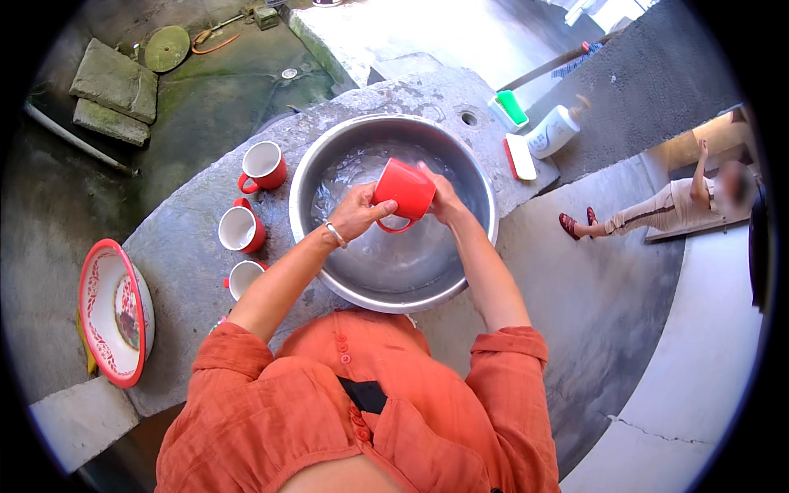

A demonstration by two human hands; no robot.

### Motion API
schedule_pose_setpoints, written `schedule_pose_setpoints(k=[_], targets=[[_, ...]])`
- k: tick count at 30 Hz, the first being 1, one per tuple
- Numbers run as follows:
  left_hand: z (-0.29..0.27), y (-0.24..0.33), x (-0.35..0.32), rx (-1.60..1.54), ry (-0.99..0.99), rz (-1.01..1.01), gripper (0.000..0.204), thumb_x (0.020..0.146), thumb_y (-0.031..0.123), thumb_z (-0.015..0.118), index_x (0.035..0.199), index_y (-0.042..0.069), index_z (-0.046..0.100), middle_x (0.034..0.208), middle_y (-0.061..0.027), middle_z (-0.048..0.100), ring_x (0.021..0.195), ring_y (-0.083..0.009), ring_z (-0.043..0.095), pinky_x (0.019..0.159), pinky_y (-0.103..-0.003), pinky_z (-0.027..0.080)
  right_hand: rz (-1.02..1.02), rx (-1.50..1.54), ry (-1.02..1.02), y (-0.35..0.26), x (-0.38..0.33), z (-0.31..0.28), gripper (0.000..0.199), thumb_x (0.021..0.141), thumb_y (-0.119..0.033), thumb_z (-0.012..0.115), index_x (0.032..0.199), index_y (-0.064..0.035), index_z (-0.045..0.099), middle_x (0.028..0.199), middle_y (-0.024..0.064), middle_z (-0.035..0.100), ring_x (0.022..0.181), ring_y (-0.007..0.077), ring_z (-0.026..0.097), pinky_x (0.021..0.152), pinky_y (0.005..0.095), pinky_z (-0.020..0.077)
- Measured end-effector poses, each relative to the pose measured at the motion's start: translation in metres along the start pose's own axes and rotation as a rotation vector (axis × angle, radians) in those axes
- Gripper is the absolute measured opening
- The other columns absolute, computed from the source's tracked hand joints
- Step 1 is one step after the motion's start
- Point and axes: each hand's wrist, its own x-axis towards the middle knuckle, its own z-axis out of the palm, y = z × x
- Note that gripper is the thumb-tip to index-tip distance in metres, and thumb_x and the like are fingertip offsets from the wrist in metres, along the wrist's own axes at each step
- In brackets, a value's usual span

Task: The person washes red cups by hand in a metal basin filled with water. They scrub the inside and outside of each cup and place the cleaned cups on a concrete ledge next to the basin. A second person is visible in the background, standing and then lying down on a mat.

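Observation:
Over a wide metal basin of water I hold a red mug, tilted on its side with its handle toward me. My left hand grips the mug's left end, thumb on the side near the handle. At its other end is my right hand, its fingers partly hidden behind or inside the mug. Left of the basin stand three red mugs with white insides: a far one, a middle one and a near one, the last partly covered by my left forearm.
A red-rimmed enamel bowl leans at the slab's left edge. Right of the basin are a white pump bottle, a red-and-white brush and a green sponge by a small tub. Another person is off to the right.

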Motion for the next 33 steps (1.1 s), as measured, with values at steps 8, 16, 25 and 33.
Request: schedule_pose_setpoints(k=[8, 16, 25, 33], targets=[[-0.004, -0.006, 0.01, 0.688, 0.103, -0.301, 0.029, 0.067, 0.02, 0.065, 0.087, -0.002, 0.062, 0.079, -0.0213, 0.062, 0.075, -0.0297, 0.062, 0.068, -0.036, 0.048, -0.155, -0.38, 0.489, 0.014, 0.024, 0.023, 0.041, 0.082, -0.031, 0.058, 0.102, 0.0032, 0.049, 0.075, 0.0096, 0.057, 0.048, 0.0208, 0.053, 0.05, 0.0348, 0.046], [0.002, -0.013, 0.017, 1.041, -0.112, -0.021, 0.026, 0.056, 0.007, 0.07, 0.081, 0.002, 0.063, 0.085, -0.0167, 0.061, 0.083, -0.033, 0.057, 0.073, -0.037, 0.045, -0.621, -0.548, 0.112, 0.003, -0.018, 0.058, 0.039, 0.089, -0.032, 0.048, 0.11, 0.0008, 0.048, 0.097, 0.0121, 0.056, 0.091, 0.0194, 0.054, 0.085, 0.0305, 0.0402], [0.004, -0.009, 0.005, 0.862, 0.209, 0.111, 0.06, 0.046, 0.009, 0.08, 0.095, 0.005, 0.046, 0.091, -0.0129, 0.046, 0.096, -0.0328, 0.046, 0.082, -0.037, 0.041, -0.581, -1.167, -0.066, 0.001, -0.055, 0.044, 0.025, 0.077, -0.029, 0.06, 0.091, -0.0087, 0.058, 0.082, 0.0105, 0.061, 0.084, 0.0241, 0.057, 0.099, 0.0496, 0.0161], [-0.013, -0.038, 0.011, 0.872, 0.128, -0.136, 0.097, 0.046, 0.015, 0.084, 0.125, 0.001, 0.031, 0.115, -0.023, 0.046, 0.107, -0.0353, 0.047, 0.092, -0.036, 0.039, -0.655, -1.465, 0.062, 0.023, -0.056, 0.062, 0.019, 0.077, -0.022, 0.058, 0.08, -0.0038, 0.053, 0.073, 0.0192, 0.061, 0.067, 0.0332, 0.06, 0.093, 0.0415, 0.033]])
